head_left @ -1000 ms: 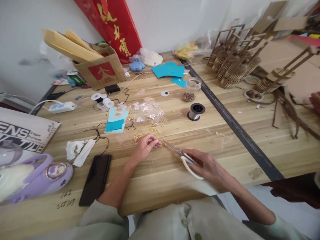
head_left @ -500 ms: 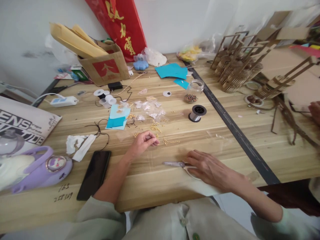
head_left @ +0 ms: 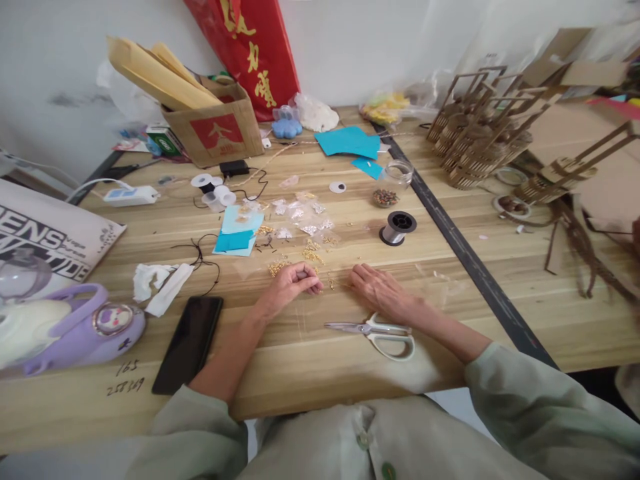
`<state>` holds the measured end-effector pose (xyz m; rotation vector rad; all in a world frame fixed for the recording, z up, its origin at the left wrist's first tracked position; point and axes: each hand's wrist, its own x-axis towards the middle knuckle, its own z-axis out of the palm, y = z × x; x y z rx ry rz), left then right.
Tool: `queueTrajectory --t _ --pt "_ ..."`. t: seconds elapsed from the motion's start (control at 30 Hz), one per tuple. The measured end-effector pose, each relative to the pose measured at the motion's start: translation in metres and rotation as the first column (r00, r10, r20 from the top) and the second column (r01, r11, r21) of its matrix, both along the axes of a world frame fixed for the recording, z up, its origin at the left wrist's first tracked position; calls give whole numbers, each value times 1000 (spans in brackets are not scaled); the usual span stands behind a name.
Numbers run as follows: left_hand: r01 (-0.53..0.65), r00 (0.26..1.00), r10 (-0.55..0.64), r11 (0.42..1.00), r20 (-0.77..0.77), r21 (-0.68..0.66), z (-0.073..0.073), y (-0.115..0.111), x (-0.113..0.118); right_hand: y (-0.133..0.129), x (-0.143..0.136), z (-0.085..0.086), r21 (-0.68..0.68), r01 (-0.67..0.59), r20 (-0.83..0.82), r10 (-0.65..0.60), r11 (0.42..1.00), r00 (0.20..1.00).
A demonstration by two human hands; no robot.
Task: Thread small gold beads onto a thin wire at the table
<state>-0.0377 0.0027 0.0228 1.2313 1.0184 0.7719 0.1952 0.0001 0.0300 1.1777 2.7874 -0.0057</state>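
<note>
My left hand [head_left: 299, 279] rests on the wooden table beside small gold beads [head_left: 278, 267], thumb and fingers pinched together; a thin clear thread hangs below it, and what the fingertips hold is too small to name. My right hand [head_left: 375, 288] lies on the table to the right, its fingers curled down near a short gold chain [head_left: 331, 281]; its fingertips are partly hidden. White-handled scissors [head_left: 393, 339] lie just below my right hand, blades pointing left, untouched. A spool of fine wire [head_left: 399, 228] stands beyond my right hand.
Small bags of beads [head_left: 305, 213], blue cards [head_left: 235, 239] and a glass jar [head_left: 399, 173] lie farther back. A black phone [head_left: 187, 345] and a purple bottle [head_left: 90, 330] are at the left. Woven baskets [head_left: 470, 143] stand at the back right.
My right hand has left the scissors and moved up and left to the gold chain. The scissors stay on the table. My left hand has hardly moved.
</note>
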Motion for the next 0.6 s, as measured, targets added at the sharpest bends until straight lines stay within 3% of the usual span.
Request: queueTrajectory --t 0.3,0.5,0.6 --pt "20 999 -19 1000 48 -20 -4 -1 1 -2 40 -8 -27 15 -25 -15 1000 1000" --pt "23 996 -21 999 84 -23 -5 -2 1 -1 46 15 -50 49 56 -46 998 997" --pt "18 992 -13 999 122 -45 -3 -3 3 4 38 23 -103 61 -76 -69 993 995"
